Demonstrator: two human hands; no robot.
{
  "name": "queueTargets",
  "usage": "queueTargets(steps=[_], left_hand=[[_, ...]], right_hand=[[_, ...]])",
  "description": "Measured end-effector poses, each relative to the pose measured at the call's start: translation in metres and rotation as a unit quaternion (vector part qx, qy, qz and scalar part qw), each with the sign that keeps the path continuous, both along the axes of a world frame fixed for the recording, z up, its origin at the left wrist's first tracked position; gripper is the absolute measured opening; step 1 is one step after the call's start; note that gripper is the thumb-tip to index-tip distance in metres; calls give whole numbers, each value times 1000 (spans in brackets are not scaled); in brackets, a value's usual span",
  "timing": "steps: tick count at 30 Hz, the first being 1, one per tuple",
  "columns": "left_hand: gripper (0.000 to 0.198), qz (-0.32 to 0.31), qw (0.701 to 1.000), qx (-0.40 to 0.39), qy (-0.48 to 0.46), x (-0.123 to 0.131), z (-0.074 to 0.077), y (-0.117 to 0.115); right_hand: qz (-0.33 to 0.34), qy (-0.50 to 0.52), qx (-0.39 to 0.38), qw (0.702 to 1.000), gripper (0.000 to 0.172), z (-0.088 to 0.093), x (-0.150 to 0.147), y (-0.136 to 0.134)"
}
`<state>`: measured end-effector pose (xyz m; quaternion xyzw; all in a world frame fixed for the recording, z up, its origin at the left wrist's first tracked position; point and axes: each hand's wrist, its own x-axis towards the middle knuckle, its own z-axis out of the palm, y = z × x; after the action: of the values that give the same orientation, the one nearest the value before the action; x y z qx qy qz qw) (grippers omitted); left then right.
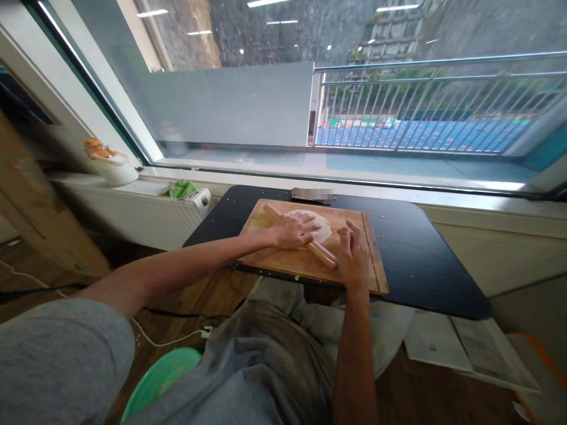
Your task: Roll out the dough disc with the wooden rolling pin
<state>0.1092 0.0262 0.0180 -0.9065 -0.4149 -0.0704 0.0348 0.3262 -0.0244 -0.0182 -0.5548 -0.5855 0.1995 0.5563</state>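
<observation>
Two hands, left hand (293,230) and right hand (353,255), press one rolling pin (323,254) over one dough (322,223)

A black table (420,260) is set against a wide window (283,88), beyond which a metal balcony railing (425,100) and blue courts are seen in daylight. A white radiator (146,212) is mounted below the sill, and a wooden floor (186,295) is laid beneath.
</observation>
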Motion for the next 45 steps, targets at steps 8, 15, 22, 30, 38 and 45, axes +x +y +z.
queueTargets(steps=[8,15,22,30,38,45], left_hand=[[55,10,1000,-5,19,18,2,21],[57,12,995,-87,54,30,14,41],[54,-9,1000,-2,6,6,-4,10],[53,-6,1000,11,-15,1,-5,-2],[52,16,999,9,28,24,6,17],[53,9,1000,11,-16,11,-1,2]], right_hand=[[6,-2,-1,1000,69,-3,2,1],[5,-2,3,1000,69,-3,2,1],[18,8,7,1000,62,-2,1,-1],[21,12,15,1000,58,-3,1,-1],[16,-2,5,1000,61,1,3,-2],[19,3,4,1000,59,1,2,-3]])
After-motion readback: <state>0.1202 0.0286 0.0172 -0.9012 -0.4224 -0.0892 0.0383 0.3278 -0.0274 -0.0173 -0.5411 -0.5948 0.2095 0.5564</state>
